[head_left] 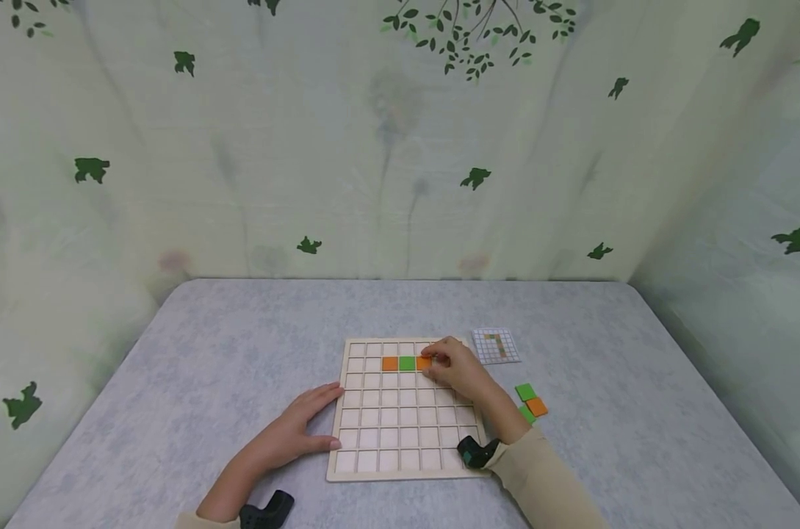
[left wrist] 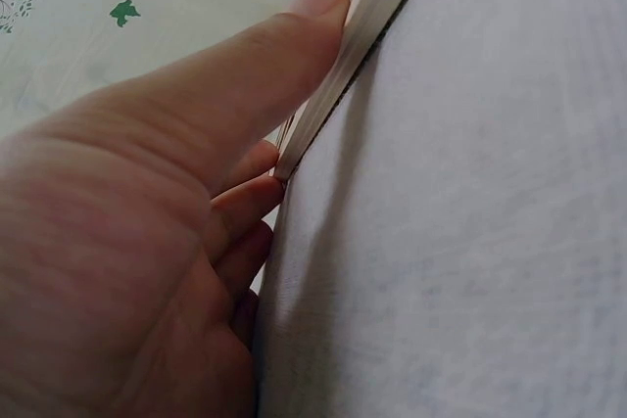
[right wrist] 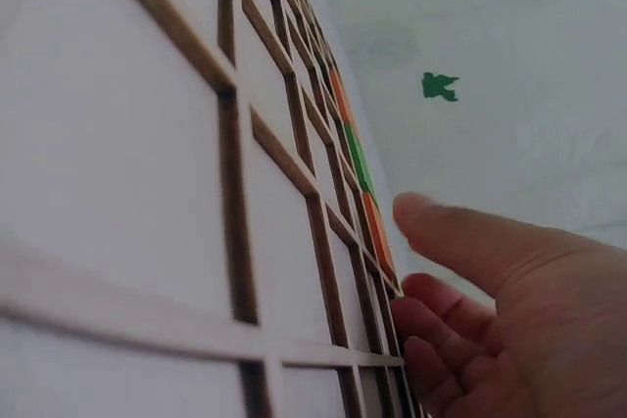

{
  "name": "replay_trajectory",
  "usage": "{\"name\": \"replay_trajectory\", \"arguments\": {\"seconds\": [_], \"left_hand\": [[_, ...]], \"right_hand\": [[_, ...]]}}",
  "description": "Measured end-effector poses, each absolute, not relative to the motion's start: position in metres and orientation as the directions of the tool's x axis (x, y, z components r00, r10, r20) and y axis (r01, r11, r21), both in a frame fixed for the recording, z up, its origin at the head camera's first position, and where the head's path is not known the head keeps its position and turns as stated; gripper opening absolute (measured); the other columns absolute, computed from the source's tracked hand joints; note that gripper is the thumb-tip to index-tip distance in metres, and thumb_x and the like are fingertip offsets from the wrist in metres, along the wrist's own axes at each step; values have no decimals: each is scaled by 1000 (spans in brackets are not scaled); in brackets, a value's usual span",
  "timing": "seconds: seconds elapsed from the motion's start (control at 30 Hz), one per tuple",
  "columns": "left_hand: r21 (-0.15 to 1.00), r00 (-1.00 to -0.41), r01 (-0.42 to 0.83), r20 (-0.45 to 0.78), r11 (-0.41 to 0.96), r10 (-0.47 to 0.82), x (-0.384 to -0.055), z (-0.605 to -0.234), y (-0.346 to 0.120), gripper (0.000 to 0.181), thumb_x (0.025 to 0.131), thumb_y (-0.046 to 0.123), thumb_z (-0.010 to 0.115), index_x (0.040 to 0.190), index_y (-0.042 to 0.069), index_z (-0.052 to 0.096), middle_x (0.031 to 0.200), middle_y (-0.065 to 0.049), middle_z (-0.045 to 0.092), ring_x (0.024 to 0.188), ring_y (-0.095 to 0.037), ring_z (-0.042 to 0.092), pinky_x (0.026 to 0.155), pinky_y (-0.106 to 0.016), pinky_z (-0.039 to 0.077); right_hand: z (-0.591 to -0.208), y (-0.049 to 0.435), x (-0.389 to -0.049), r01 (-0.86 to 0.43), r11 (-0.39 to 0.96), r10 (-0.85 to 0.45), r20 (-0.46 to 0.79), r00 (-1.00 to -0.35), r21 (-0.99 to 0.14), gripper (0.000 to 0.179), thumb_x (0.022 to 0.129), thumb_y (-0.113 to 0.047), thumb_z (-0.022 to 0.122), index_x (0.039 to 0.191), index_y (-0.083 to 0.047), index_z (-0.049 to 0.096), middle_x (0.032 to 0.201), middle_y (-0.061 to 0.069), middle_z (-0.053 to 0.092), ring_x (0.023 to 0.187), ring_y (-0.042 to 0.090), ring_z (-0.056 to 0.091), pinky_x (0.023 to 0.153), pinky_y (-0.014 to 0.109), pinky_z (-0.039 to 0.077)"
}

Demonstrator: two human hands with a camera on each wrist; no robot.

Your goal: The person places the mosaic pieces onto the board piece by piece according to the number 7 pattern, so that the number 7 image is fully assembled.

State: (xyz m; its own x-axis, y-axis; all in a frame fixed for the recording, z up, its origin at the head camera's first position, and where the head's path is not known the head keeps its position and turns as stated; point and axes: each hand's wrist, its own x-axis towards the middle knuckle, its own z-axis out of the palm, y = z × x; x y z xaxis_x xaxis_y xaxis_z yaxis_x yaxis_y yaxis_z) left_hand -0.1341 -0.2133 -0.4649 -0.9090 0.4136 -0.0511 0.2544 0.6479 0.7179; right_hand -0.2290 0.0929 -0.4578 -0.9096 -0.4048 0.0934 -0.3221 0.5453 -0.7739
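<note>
A wooden grid board point(head_left: 408, 439) lies on the table. Along its second row from the back sit an orange tile point(head_left: 389, 364), a green tile point(head_left: 407, 363) and a second orange tile point(head_left: 422, 364), side by side. My right hand point(head_left: 462, 371) is over the board's back right part, its thumb and fingers about the second orange tile. In the right wrist view that tile point(right wrist: 377, 233) lies in its cell, with the thumb and fingers point(right wrist: 431, 315) spread apart beside it. My left hand point(head_left: 294, 426) rests at the board's left edge, thumb and fingertips touching the frame.
A small pattern card point(head_left: 496, 346) with a printed coloured grid lies behind and right of the board. Right of my right forearm are a loose green tile point(head_left: 525, 392), an orange tile point(head_left: 537, 406) and another green tile point(head_left: 527, 414). A leaf-patterned curtain point(head_left: 347, 169) surrounds the table.
</note>
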Motion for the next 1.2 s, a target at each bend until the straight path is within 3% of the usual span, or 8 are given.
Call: {"name": "replay_trajectory", "arguments": {"seconds": [0.3,0.87,1.07,1.2], "left_hand": [[717,-907,262,-45,646,419,-134,-465,-213,85,71,51,68,139,10,36,143,-11,28,130,-36,19,99,-57,19],[710,-907,264,-47,653,419,-134,-465,-214,86,71,52,68,139,10,35,143,-11,28,130,-35,19,99,-56,19],[708,-907,272,-38,651,420,-134,-466,-214,86,71,52,68,138,10,36,143,-10,28,130,-35,19,100,-56,19],[711,-907,271,-37,649,419,-134,-466,-214,86,71,51,68,138,10,36,143,-10,28,131,-35,19,100,-56,19]], "right_hand": [[-429,118,-213,-350,456,-401,162,-901,-818,41,84,-19,65,122,-8,55,117,8,53,101,24,51,82,38,43],[-440,215,-185,-262,605,-285,104,-953,-752,42,82,-21,67,118,-4,56,115,10,55,101,28,50,84,44,42],[-449,232,-184,-206,635,-268,38,-963,-745,37,79,-14,70,113,-4,60,110,8,56,97,25,51,82,40,43],[-456,236,-185,-244,661,-299,49,-953,-710,33,78,-14,71,108,-4,61,105,7,57,92,23,52,77,36,44]]}}
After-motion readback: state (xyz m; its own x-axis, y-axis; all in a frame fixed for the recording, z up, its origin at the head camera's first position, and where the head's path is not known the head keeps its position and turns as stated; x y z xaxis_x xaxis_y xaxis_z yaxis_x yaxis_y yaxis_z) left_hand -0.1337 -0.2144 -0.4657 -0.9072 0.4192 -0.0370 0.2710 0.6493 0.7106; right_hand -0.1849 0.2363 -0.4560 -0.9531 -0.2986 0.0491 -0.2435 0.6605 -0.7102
